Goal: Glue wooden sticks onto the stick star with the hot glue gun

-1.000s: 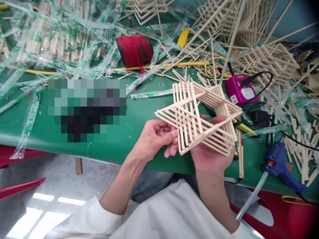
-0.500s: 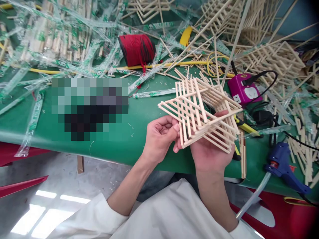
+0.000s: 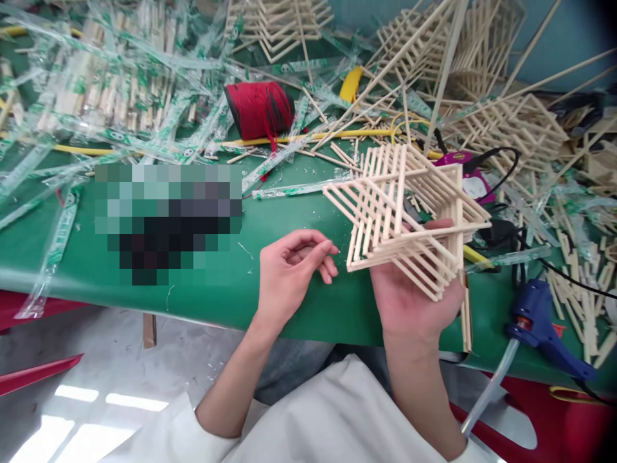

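Note:
A star-shaped lattice of stacked wooden sticks [image 3: 380,212] rests tilted on my right hand [image 3: 419,296]. The palm supports it from below, and some fingers are hidden behind the sticks. Just left of the star, apart from it, is my left hand [image 3: 296,270]. Its fingers are curled with the thumb against the index finger; anything between the tips is too small to make out. A blue glue gun [image 3: 533,315] with a clear glue stick in its back lies at the table's right edge.
Wrapped chopsticks [image 3: 130,83] cover the back left of the green table [image 3: 207,302]. Behind the star are a red thread spool [image 3: 260,109], a magenta power adapter [image 3: 475,183] with black cords, and more stick lattices [image 3: 511,128]. Loose sticks [image 3: 585,296] lie at right. A blurred patch hides something at left.
My left hand has let go of the star's lower left corner and moved left. The star has shifted slightly right on my right hand, and the view has moved a little.

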The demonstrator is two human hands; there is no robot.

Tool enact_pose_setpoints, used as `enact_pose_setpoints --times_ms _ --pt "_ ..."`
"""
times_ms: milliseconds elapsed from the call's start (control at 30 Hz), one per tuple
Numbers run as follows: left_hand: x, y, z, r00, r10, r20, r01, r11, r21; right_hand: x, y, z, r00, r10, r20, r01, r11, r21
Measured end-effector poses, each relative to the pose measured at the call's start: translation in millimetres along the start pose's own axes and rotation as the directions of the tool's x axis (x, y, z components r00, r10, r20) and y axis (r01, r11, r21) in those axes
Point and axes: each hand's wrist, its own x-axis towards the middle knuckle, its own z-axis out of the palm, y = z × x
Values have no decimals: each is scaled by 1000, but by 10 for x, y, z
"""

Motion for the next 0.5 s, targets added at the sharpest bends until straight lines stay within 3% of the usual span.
enact_pose_setpoints --times_ms 167,367,500 --pt "70 29 -116 987 110 -118 -76 962 262 -20 51 -112 993 -25 117 39 991 -124" --pt "135 118 -274 984 164 -68 -97 819 565 -42 55 -130 949 -130 288 217 930 -295" --pt "181 174 -331 941 329 -84 -183 698 692 -65 49 -116 929 -171 327 286 894 -346"
